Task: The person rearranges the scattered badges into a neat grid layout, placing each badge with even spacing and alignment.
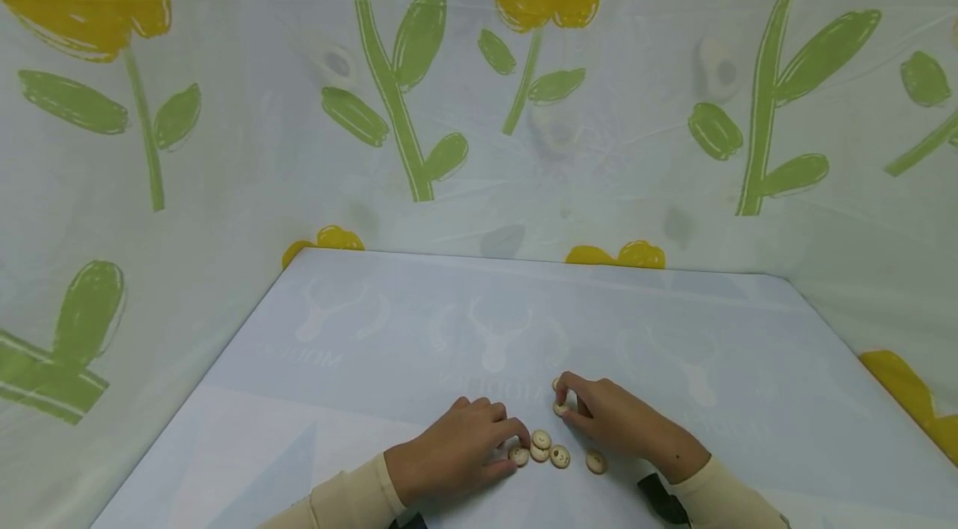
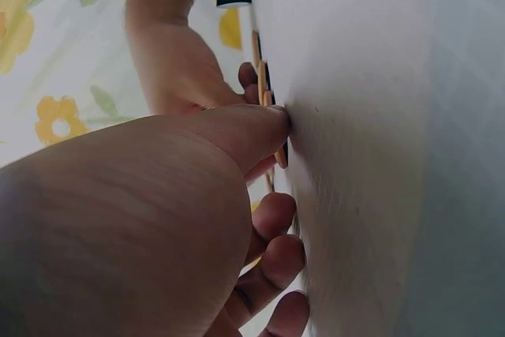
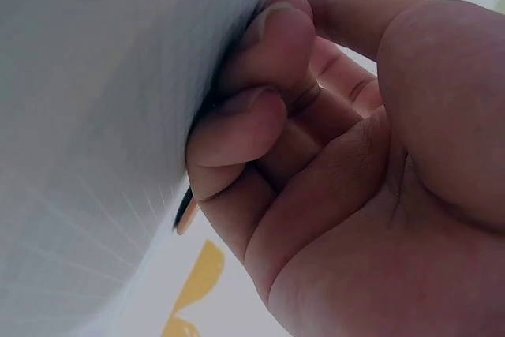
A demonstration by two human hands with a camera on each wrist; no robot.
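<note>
On the table lie several small, pale, round wooden discs with dark marks. My left hand [image 1: 460, 447] rests low over the table, its thumb and index finger curled about the leftmost disc [image 1: 519, 456]. Just right of it, an upper disc [image 1: 541, 438] overlaps a lower disc [image 1: 539, 454], with a spotted disc [image 1: 560, 456] beside them. My right hand [image 1: 617, 417] pinches a disc [image 1: 560, 408] between thumb and index finger; another disc [image 1: 555, 383] shows just beyond its fingertips. In the right wrist view, curled fingers [image 3: 245, 128] touch the table and hide the pinched disc.
A single disc [image 1: 596, 462] lies near the right forearm. The white table [image 1: 374, 363] carries faint antler prints. Behind it and at its sides hangs a white cloth [image 1: 621, 138] with yellow flowers and green leaves. A dark strap [image 1: 662, 500] sits at the right wrist.
</note>
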